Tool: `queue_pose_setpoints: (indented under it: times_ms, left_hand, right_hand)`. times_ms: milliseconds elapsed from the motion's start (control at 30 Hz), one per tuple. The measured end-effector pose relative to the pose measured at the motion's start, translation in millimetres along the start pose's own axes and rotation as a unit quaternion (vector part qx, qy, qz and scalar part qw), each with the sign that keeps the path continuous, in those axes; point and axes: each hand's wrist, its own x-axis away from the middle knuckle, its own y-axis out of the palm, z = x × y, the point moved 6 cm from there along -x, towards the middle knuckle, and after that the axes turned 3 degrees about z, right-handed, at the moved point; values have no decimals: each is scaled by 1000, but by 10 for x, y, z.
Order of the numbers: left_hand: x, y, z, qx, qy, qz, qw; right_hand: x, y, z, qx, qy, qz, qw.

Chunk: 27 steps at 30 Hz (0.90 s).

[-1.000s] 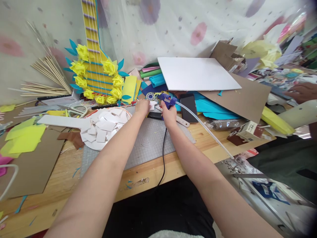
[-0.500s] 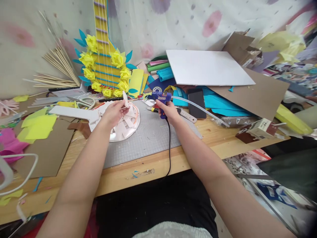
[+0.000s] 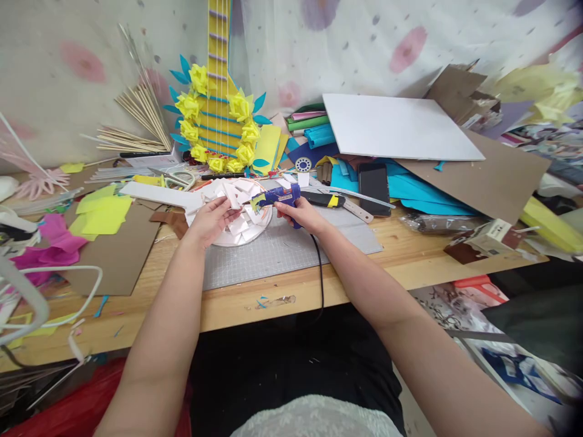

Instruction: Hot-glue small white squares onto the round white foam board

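My left hand pinches a small white strip of board over a round white board shape. Loose-looking white pieces cover that shape, and a long flat neck runs off to its left. In my right hand is a blue glue gun, wrapped by my fingers. Its nozzle points left, close to the strip; whether they touch I cannot tell. A clear glue stick sticks out of its back. The grey cutting mat lies underneath.
A yellow guitar model with paper flowers stands behind. Right of the glue gun lie a box cutter, a metal ruler and a phone. Scissors and wooden sticks are back left. The black cord hangs over the table edge.
The glue gun has moved left and turned its nozzle to the white strip. My left hand has lowered the strip slightly. The whole view has shifted left, and the box cutter shows more.
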Motion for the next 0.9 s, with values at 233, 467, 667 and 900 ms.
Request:
queue_pose_setpoints:
  times_ms: [233, 467, 667, 900]
  left_hand:
    - [9, 21, -47, 10, -24, 4, 1000]
    - [-13, -9, -72, 11, -25, -13, 1000]
    - [-11, -15, -67, 12, -30, -26, 999]
    - [-13, -10, -72, -16, -22, -36, 999]
  right_hand:
    - [-14, 68, 8, 32, -2, -6, 999]
    - [-39, 116, 13, 38, 5, -14, 999]
    - [-41, 68, 66, 57, 20, -6, 998]
    - [-51, 14, 87, 64, 20, 18, 998]
